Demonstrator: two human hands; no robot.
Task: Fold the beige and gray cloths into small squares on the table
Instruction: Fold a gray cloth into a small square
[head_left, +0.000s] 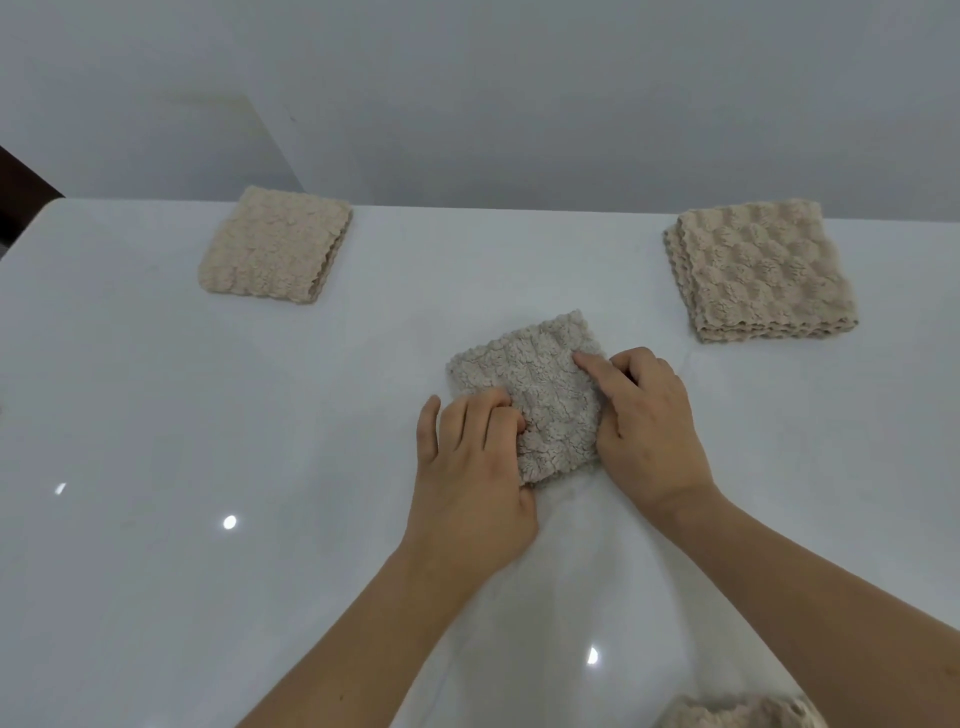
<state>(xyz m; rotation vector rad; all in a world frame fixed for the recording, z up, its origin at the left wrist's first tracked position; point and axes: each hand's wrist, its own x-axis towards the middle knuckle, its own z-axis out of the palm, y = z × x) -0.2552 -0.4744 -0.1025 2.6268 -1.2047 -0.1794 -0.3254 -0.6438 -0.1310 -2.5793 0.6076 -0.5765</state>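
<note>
Item: gray cloth (540, 384), folded small, mid-table (156, 467) — plush, light, limp, we judge. Our left hand (470, 467) pinches its near-left edge; right hand (647, 415) presses it, forefinger straight, other fingers curled. Best held at the corners — layers may slip.

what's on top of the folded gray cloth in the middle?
Both hands rest on the gray cloth: left hand on its near-left corner, right hand on its right edge. The cloth parts under them are hidden; the white table lies beneath.
</note>
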